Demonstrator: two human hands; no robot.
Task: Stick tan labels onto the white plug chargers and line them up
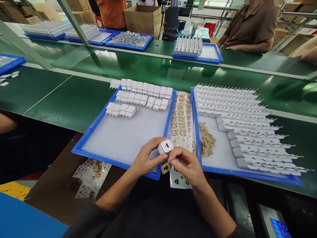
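Note:
My left hand [146, 157] is closed around a white USB charger [165, 146], its port face turned up toward me. Close against it, my right hand [186, 162] pinches a small tan sticker [165, 168] with dark cut-outs, which hangs just below the charger. Under and beyond my right hand lies a sheet of the same tan stickers [182, 114], between two blue-rimmed trays. The left tray [99, 127] has rows of white chargers [143, 88] at its far end. Packed rows of chargers [237, 122] fill much of the right tray [247, 174].
A pile of loose tan pieces [207, 140] lies in the right tray. Below the bench, a cardboard box [54, 185] holds used sheets [91, 177]. Across the green conveyor [148, 67] stand more trays, one with metal parts [133, 39], and a person in brown [252, 28].

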